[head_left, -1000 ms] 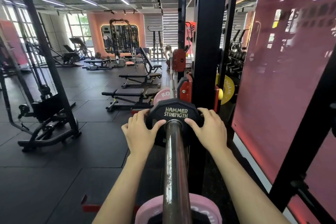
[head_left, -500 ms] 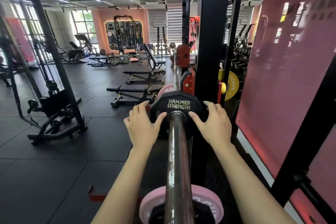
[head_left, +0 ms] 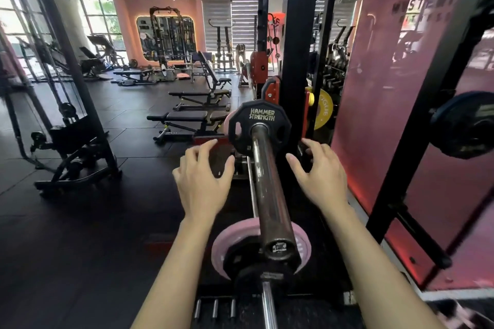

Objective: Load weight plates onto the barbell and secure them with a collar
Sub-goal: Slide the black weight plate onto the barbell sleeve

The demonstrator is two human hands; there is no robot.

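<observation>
The barbell sleeve (head_left: 267, 181), a dark, worn steel cylinder with a scuffed sheen, ran lengthwise away from the camera, its round capped end (head_left: 278, 247) nearest and its far end passing through the centre hole of a black weight plate (head_left: 260, 127). That plate was many-sided with a matte rubbery face, cut-out grip openings and pale "HAMMER STRENGTH" lettering above the hole; it sat upright on the sleeve, face toward the viewer, close against the black upright of the rack (head_left: 300, 61). Behind the plate's left edge a sliver of a pink plate (head_left: 229, 125) showed. Below the sleeve's near end, lower down, a round pink plate (head_left: 222, 246) and a smaller black plate (head_left: 240, 259) hung stacked on a thinner bright steel bar (head_left: 268, 304). The left hand (head_left: 203, 181) hovered just left of the sleeve, fingers spread and slightly bent, gripping nothing and clear of the plate. The right hand (head_left: 319, 176) hovered just right of the sleeve in the same loose, splayed pose, also holding nothing. To the right of the sleeve, beyond the upright, a yellow plate (head_left: 323, 109) stood stored on edge, and a dark plate (head_left: 467, 125) hung at the far right.
</observation>
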